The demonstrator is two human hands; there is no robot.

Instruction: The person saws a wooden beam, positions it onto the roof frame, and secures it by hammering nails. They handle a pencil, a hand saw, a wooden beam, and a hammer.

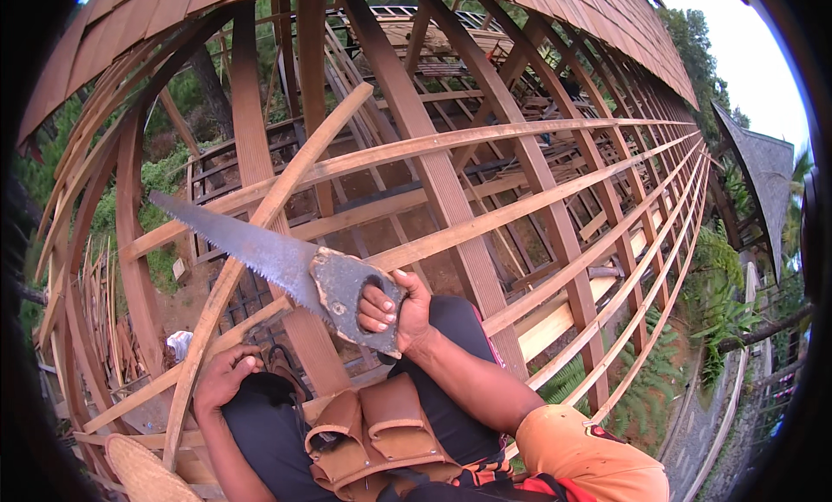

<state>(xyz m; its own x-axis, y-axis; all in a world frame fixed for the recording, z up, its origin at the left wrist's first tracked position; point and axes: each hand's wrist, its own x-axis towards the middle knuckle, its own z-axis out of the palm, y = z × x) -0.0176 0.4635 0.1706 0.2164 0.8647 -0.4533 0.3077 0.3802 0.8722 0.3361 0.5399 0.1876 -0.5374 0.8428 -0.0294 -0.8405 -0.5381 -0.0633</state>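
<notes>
A handsaw (264,246) with a dull metal blade and a worn dark handle is in my right hand (407,311). Its fingers wrap through the handle's opening. The blade points to the upper left and passes in front of a slanting wooden batten (303,159); I cannot tell whether they touch. My left hand (227,376) rests by my left knee, just right of the batten's lower part. Its fingers are loosely bent and apart, with nothing visible in them. A brown leather tool pouch (403,424) sits at my lap.
Long horizontal battens (511,211) cross thick brown rafters (455,211) around me, with wide gaps showing ground far below. Wooden shingles (598,21) cover the upper part. A woven straw-coloured thing (143,472) is at lower left. Stacked timber (113,346) stands below left.
</notes>
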